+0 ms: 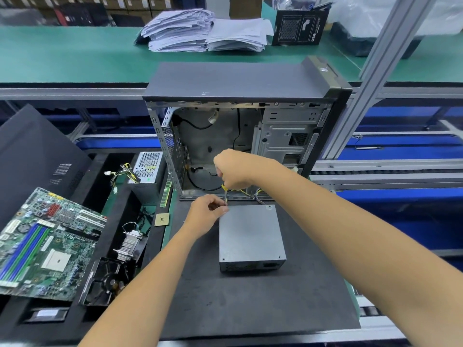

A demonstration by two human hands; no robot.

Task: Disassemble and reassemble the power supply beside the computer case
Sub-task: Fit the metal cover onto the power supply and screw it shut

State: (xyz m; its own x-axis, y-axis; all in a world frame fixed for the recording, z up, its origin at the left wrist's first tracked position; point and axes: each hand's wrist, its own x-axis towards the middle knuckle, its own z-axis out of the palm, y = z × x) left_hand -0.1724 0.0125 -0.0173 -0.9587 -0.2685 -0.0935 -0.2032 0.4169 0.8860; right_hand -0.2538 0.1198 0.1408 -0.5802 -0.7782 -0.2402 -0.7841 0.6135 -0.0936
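Note:
A grey power supply (250, 234) lies flat on the black mat (250, 304), just in front of the open computer case (240, 136). My right hand (233, 169) grips a screwdriver (225, 195) with a yellow handle, its shaft pointing down at the supply's far left corner. My left hand (208, 211) pinches something small at that same corner, right by the screwdriver tip; what it holds is hidden by the fingers. Yellow and black cables (258, 194) run from the supply's far side towards the case.
A second power supply (146, 171) with loose cables stands left of the case. A motherboard (45, 244), heatsink (131, 242), fan (107, 279), RAM stick (165, 194) and CPU chip (161, 219) lie to the left. Paper stacks (205, 31) sit on the far green bench.

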